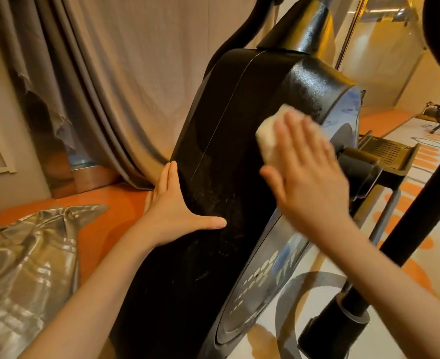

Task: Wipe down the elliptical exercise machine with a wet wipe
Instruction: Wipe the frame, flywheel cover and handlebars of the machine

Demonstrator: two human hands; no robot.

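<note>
Right hand (308,174) is flat, fingers straight, pressing a folded white wet wipe (268,133) against the upper right side of the elliptical's black flywheel housing (221,141), just below its glossy neck. Left hand (172,211) lies open on the housing's left edge, fingers stretched up along the side and thumb splayed across the dusty, smeared face, well apart from the wipe. Right of the housing a pedal (387,149) juts out; left of it hangs a grey curtain (105,81) over orange floor (105,216).

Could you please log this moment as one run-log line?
right hand presses wet wipe on elliptical housing | left hand braces housing
</note>
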